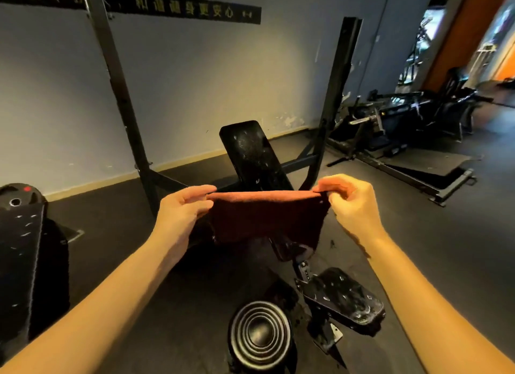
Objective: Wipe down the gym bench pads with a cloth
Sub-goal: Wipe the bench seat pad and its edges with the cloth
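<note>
A dark red cloth (267, 220) hangs stretched between my hands above the bench. My left hand (184, 209) pinches its top left corner. My right hand (351, 203) pinches the top right corner with curled fingers. Beyond the cloth the black back pad (250, 150) of the bench tilts upward, its surface speckled with white marks. A smaller black seat pad (345, 298), also speckled, sits low at the right near me. The cloth hides the part of the bench between the two pads.
Two black rack uprights (119, 95) (337, 95) flank the back pad against a grey wall. A ribbed round roller (260, 332) is at the bottom centre. A weight plate and black stand (19, 234) are at left. More gym machines (404, 128) stand at right.
</note>
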`<state>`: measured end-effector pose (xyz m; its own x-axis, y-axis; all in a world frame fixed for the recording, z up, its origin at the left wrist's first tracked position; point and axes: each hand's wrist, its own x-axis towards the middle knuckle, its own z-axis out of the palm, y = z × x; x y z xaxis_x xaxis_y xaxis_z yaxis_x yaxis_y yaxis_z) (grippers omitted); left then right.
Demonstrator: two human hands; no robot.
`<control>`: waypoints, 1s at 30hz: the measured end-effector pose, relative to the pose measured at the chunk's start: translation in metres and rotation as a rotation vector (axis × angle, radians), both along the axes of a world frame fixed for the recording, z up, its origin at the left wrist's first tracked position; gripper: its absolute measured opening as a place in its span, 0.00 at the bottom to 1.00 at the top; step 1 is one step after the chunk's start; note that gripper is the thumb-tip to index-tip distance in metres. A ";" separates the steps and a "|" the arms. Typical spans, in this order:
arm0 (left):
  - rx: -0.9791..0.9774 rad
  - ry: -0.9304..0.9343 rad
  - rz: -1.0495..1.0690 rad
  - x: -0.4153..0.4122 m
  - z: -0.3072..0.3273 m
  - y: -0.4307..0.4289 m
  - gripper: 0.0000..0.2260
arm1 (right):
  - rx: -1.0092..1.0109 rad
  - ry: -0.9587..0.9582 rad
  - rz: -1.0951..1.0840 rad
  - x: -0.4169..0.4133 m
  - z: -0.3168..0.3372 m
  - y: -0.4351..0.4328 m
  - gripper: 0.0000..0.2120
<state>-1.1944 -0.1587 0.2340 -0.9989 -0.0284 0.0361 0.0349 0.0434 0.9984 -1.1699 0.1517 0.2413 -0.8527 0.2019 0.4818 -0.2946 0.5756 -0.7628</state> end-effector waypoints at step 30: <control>-0.243 -0.316 -0.246 -0.194 -0.156 0.148 0.07 | -0.494 -0.821 -0.256 -0.142 -0.151 0.043 0.05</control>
<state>-1.3881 -0.0105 0.0783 -0.9380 0.1826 -0.2947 -0.2308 0.3054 0.9238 -1.3122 0.1952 0.0900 -0.7866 0.4458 -0.4272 0.5218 0.1100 -0.8460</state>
